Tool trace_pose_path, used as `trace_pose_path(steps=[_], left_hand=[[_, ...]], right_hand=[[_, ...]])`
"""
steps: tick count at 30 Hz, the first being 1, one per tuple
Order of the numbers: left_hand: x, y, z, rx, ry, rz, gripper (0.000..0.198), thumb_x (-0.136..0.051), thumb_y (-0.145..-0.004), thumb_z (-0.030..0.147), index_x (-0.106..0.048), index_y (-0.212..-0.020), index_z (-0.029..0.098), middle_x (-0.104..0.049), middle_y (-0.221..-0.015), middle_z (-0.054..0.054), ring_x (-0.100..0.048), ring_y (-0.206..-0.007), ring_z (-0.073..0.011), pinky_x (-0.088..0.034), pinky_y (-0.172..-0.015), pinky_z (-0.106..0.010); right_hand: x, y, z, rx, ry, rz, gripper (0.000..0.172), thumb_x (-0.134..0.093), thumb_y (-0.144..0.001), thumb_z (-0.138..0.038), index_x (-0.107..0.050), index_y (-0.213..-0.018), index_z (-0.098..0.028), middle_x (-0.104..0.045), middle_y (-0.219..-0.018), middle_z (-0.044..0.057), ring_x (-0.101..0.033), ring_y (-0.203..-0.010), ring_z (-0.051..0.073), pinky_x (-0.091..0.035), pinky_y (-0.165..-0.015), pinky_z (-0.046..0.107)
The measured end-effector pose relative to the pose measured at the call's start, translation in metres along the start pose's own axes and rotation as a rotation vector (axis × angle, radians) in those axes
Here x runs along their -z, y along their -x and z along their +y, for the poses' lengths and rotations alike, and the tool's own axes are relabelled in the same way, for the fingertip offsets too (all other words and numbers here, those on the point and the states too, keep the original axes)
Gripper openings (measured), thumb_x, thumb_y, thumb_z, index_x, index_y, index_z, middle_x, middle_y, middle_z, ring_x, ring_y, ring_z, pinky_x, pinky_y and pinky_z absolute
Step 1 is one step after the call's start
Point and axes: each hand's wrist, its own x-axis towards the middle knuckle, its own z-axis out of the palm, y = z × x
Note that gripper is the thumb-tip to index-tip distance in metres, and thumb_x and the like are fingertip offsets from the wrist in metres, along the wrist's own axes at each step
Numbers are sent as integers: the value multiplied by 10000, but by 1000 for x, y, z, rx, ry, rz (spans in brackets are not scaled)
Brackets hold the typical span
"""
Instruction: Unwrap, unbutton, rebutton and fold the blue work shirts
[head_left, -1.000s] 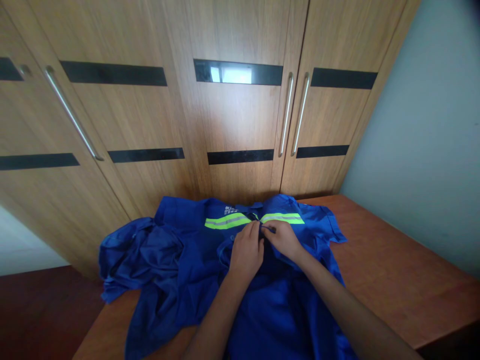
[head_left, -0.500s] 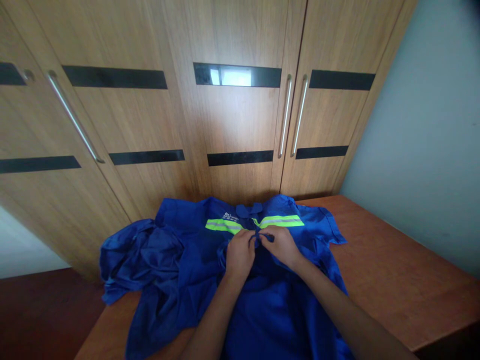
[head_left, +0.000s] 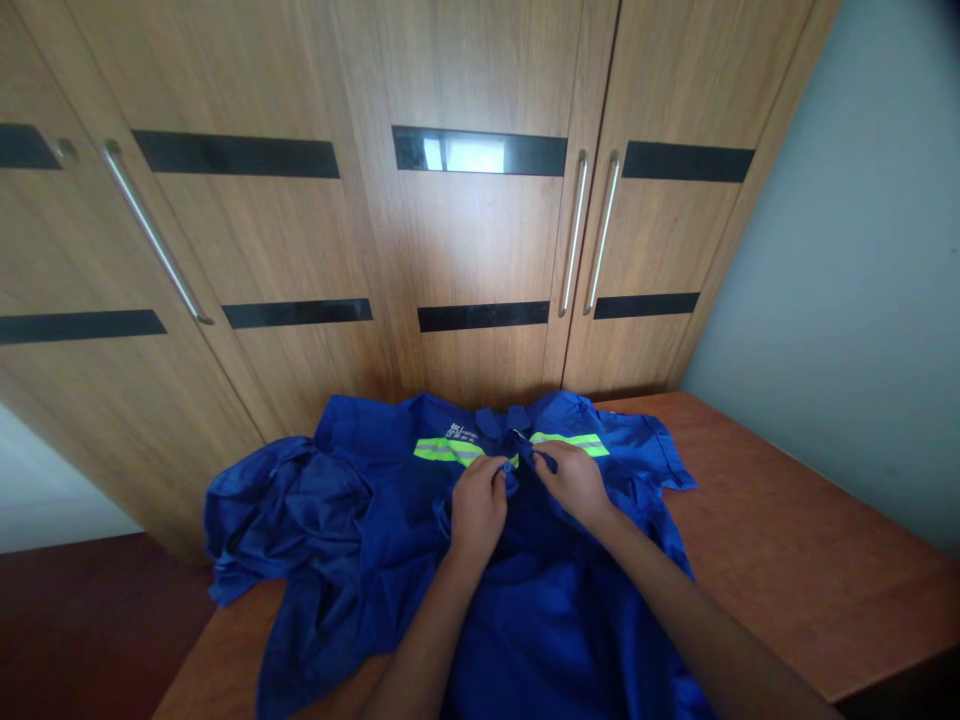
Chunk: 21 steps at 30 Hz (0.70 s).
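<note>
A blue work jacket [head_left: 405, 510] with yellow-green and silver reflective strips across the chest lies spread out, its collar toward the cupboard. My left hand [head_left: 478, 505] pinches one front edge of the jacket near the chest strip. The opposite front edge is gripped between the fingers of my right hand [head_left: 574, 480]. A gap shows between the two edges at the upper chest. Small white lettering sits above the left strip. Any button or fastener under my fingertips is too small to make out.
The jacket rests on a reddish-brown wooden surface [head_left: 787, 560]. Behind it stands a wooden cupboard [head_left: 480, 240] with black inlays and metal handles [head_left: 574, 235]. More bunched blue cloth [head_left: 289, 510] lies at the left. A pale wall [head_left: 847, 300] rises at the right.
My hands have drawn apart, the right one moving right and slightly up with its edge of the jacket. The two front edges, together before, are now separated.
</note>
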Motion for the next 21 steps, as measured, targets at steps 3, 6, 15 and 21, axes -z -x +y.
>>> trace_pose_path(steps=[3,6,15,21], left_hand=[[11,-4,-6,43,80,109,264,-472,-853,110,-680,-987,203,-694,-981,-50,-628,-945,-184,-479,-891,-322],[22,-11,-16,140,166,279,213,-479,-869,189,-673,-956,193,-696,-1002,-55,-627,-971,-196,-467,-926,-343],[33,-10,-16,195,-27,143,338,-415,-778,61,-638,-979,216,-690,-998,-29,-622,-975,-181,-448,-916,-305],[35,-8,-2,150,-183,-59,267,-436,-792,78,-648,-753,235,-697,-866,-3,-617,-890,-181,-441,-818,-278]], right_hand=[[15,-8,18,-112,-47,163,257,-486,-848,-259,-713,-953,-199,-733,-975,66,-672,-898,220,-495,-839,318],[36,-13,40,-225,-69,310,280,-465,-843,-300,-711,-930,-198,-738,-911,59,-674,-831,217,-504,-800,318],[59,10,44,-152,344,-13,207,-508,-738,-128,-684,-813,-208,-674,-906,85,-595,-901,246,-458,-775,326],[48,4,-5,200,273,-68,338,-488,-742,-66,-641,-1016,-188,-611,-1140,94,-503,-1085,243,-389,-916,354]])
